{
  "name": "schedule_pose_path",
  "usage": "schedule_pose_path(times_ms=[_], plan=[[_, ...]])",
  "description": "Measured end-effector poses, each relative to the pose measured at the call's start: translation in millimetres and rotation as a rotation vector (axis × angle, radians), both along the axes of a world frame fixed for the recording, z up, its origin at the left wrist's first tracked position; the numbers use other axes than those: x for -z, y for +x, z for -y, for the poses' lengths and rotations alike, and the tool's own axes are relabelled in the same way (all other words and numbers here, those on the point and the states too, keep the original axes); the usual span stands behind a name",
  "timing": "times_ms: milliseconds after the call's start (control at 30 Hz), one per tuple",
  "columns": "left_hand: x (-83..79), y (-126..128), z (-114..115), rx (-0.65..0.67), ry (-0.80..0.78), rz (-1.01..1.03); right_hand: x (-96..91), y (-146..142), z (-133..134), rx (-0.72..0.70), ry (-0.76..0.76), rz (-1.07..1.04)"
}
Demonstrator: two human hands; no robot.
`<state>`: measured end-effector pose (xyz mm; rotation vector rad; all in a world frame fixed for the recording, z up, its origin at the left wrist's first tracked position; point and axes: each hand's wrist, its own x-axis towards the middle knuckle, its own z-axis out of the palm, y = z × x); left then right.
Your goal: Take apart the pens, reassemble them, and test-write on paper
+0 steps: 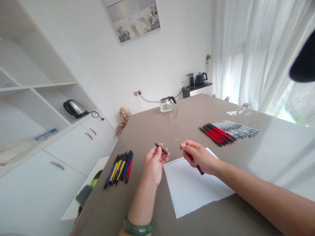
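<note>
My left hand [155,161] pinches a small black pen tip section [161,149] between thumb and fingers. Across from it, my right hand [198,155] is closed around a red pen barrel [200,169], whose black end shows below the palm. A thin refill [177,141] sticks out between the right thumb and forefinger, pointing toward the left hand. The two pieces are apart. Beneath the right hand lies a white sheet of paper [192,190] with a torn perforated edge. To the left is a group of blue, yellow and red pens [119,168].
Red pens [218,133] and clear refills or pens [237,128] lie in a row at the right. A glass pot [166,105] stands at the table's far end. White scraps [235,112] lie near the far right edge. Shelves with a kettle [75,108] are at left.
</note>
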<state>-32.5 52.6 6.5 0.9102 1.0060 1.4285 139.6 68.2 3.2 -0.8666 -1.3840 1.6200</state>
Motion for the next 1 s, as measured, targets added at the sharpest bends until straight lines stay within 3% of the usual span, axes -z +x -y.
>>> schedule_pose_path(times_ms=[133, 200, 267, 533, 1000], plan=[[7.8, -23, -11, -0.224, 0.008, -0.567, 3.4, 2, -3, 0.020, -0.015, -0.036], [11.1, -36, -19, -0.340, -0.040, -1.107, 4.6, 2, -4, 0.018, -0.014, -0.043], [14.1, -46, -26, -0.384, -0.094, -1.254, 4.9, 1, -3, 0.018, -0.017, -0.047], [28.0, -50, -46, -0.400, -0.286, -1.548, 2.8, 2, -2, 0.019, -0.042, -0.047], [27.4, -51, -42, -0.307, -0.427, -1.719, 7.7, 2, -4, 0.028, -0.029, -0.042]])
